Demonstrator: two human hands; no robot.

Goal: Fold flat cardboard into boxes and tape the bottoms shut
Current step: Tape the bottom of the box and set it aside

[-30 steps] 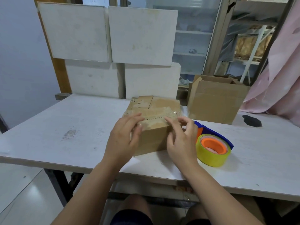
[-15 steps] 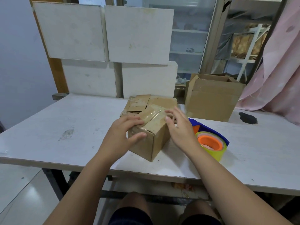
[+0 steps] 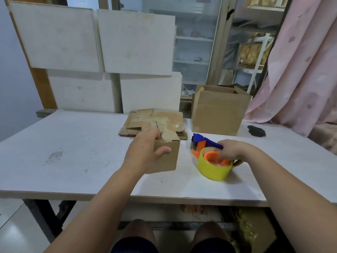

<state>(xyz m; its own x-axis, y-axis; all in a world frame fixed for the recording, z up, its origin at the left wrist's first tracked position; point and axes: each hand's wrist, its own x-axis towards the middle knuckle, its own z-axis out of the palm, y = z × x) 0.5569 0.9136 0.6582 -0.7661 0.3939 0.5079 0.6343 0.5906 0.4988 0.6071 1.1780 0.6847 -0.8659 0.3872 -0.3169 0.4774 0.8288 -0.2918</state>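
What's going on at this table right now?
A person is building cardboard boxes. Their left grip holds a small folded box steady on the white table, fingers over its top edge and thumb on the front face. The right grip has hold of the tape dispenser with its yellow roll, resting on the table beside the box. A stack of flat cardboard lies behind, and a larger open box stands farther back.

The small box [image 3: 166, 157] is brown matt cardboard, with a shiny tape strip on its top. The tape roll [image 3: 213, 170] is glossy yellow, on a smooth orange and blue plastic dispenser [image 3: 202, 141]. The table [image 3: 73, 152] is white, matt and scuffed. The curtain [image 3: 300, 70] is pink cloth.
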